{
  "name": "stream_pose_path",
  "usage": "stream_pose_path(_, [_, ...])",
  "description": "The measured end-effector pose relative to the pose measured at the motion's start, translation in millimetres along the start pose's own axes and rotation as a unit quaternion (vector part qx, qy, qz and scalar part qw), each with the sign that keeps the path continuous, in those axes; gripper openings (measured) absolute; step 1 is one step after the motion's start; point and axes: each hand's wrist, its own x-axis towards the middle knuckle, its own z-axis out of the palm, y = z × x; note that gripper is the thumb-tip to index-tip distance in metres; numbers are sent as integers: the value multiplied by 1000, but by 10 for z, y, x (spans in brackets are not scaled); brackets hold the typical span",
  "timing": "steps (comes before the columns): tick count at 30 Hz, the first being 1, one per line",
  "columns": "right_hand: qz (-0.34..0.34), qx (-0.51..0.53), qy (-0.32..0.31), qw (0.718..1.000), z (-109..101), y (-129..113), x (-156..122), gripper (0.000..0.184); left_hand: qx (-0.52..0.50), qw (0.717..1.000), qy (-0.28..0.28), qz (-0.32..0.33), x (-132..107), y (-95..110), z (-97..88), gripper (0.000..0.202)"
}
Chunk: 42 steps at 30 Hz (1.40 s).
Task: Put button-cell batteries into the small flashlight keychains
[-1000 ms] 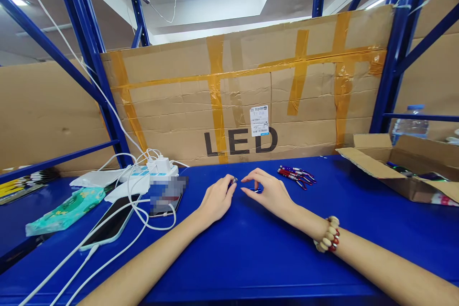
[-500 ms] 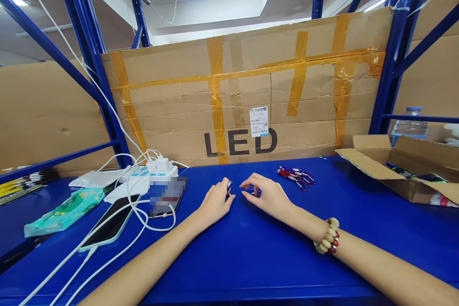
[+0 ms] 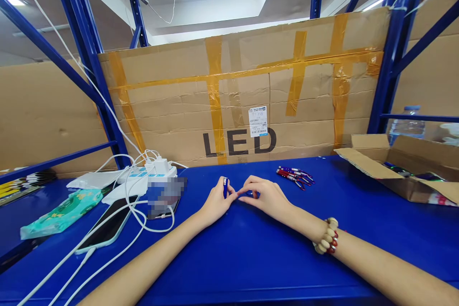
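My left hand point(image 3: 217, 204) is closed around a blue pen part point(image 3: 225, 187), a short dark-blue piece with a pale end that stands up between thumb and fingers. The rest of that piece is hidden in the hand. My right hand point(image 3: 267, 195) is pinched, its fingertips meeting those of my left hand. Anything between the right fingertips is too small to make out. A bit of shiny blue shows behind the right fingers. Farther back to the right lies a small pile of red and blue pens point(image 3: 296, 178).
White cables point(image 3: 138, 222), a phone point(image 3: 111, 227), a power strip point(image 3: 158, 170) and a green packet point(image 3: 62, 213) crowd the left side. An open cardboard box point(image 3: 401, 184) stands at the right. Taped cardboard point(image 3: 172, 119) walls off the back of the blue tabletop point(image 3: 229, 258).
The right fingertips have moved left and now touch my left hand's. In the left hand, the held piece now shows its blue side upright, where a silvery end showed before.
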Motion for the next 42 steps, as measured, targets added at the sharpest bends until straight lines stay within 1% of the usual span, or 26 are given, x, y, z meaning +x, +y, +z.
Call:
stream_pose_path(4, [-9, -1, 11, 1000, -2, -9, -9, 10, -48, 999, -8, -18, 1, -35, 21, 20])
stream_pose_path(10, [26, -8, 27, 999, -22, -39, -3, 13, -104, 994, -6, -43, 4, -36, 24, 21])
stream_pose_path(20, [27, -10, 8, 1000, -8, -30, -3, 12, -156, 987, -27, -39, -3, -40, 45, 27])
stream_pose_path(24, [23, -7, 11, 1000, 9, -15, -12, 10, -143, 989, -24, -39, -1, -46, 39, 28])
stream_pose_path(29, [29, -5, 15, 999, 35, -1, -16, 9, -126, 992, -15, -24, 10, -71, 36, 30])
stream_pose_path(34, [53, 9, 30, 998, 15, -26, -6, 8, -106, 994, -8, -11, -7, -3, 18, 30])
stream_pose_path(39, [95, 27, 63, 993, -19, -47, 8, 11, -81, 995, -64, -3, -46, 90, -8, 32])
stream_pose_path(42, [119, 33, 69, 990, -19, -48, 16, 12, -30, 996, -83, 13, -71, 105, -31, 36])
